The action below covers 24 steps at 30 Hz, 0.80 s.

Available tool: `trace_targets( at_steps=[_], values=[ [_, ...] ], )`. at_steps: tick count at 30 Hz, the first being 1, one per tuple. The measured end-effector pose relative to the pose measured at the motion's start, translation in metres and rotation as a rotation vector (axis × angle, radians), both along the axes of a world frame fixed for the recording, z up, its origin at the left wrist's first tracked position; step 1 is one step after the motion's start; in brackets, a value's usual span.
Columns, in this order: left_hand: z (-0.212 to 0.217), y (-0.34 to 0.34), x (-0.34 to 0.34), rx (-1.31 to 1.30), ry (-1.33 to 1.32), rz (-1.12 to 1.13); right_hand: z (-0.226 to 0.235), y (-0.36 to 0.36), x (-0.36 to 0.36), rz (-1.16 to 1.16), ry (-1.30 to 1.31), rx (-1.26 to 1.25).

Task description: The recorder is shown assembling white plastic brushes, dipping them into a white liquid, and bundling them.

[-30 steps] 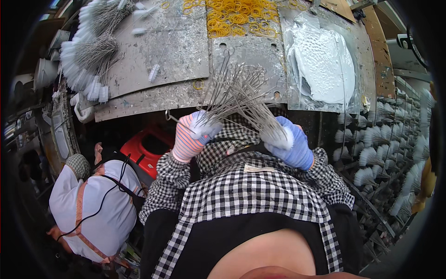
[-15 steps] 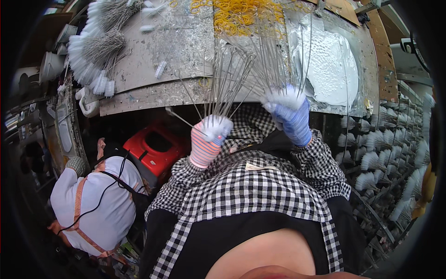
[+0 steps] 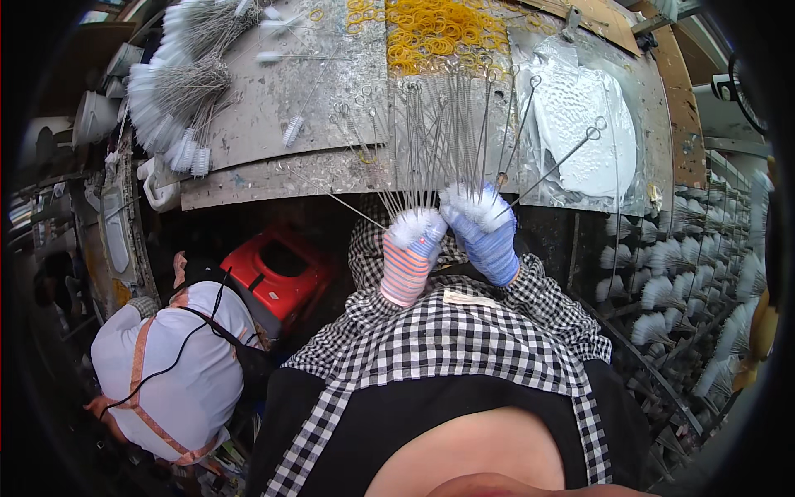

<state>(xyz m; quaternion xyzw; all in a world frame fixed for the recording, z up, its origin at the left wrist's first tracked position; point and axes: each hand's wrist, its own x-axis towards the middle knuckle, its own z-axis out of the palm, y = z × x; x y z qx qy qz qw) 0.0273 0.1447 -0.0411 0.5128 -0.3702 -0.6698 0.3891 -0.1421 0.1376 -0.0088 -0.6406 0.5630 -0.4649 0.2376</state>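
Note:
My left hand (image 3: 406,272), in a pink-and-grey striped glove, is closed round a bunch of wire-handled brushes (image 3: 412,225). Their white bristle heads sit in the grip, and the thin looped wires fan out over the table edge. Close beside it, my right hand (image 3: 490,247) in a blue glove grips a second bunch of brushes (image 3: 472,204). Some of its wires lean far out to the right. The two hands nearly touch, and the wires of both bunches overlap. Fingertips are mostly hidden by the bristles.
Yellow rings (image 3: 443,37) are heaped at the table's far middle, left of a slab of white paste (image 3: 588,137). Piled brushes (image 3: 178,99) lie at far left. Racked brushes (image 3: 662,277) stand at right. A red stool-like object (image 3: 286,290) and a co-worker (image 3: 174,364) are at left.
My hands have come together: the left moved right, the right moved left and a little nearer to me. Both bunches stay gripped, and the right bunch's wires now spread more to the right.

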Motion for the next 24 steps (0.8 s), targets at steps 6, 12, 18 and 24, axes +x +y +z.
trace_targets(
  at_steps=[6, 12, 18, 24],
  values=[
    [0.035, -0.066, 0.112, -0.653, -0.754, -0.306, 0.040, 0.028, -0.070, 0.112, -0.885, 0.590],
    [0.049, -0.035, 0.070, -0.321, -0.287, -0.228, 0.054, 0.012, -0.057, -0.125, -0.938, 0.617],
    [0.040, -0.028, 0.115, -0.403, -0.386, -0.210, 0.041, 0.003, -0.094, 0.128, -0.009, 0.133],
    [0.059, -0.037, 0.054, -0.096, 0.140, 0.206, 0.011, 0.023, -0.024, 0.269, -0.410, 0.591]
  ],
)
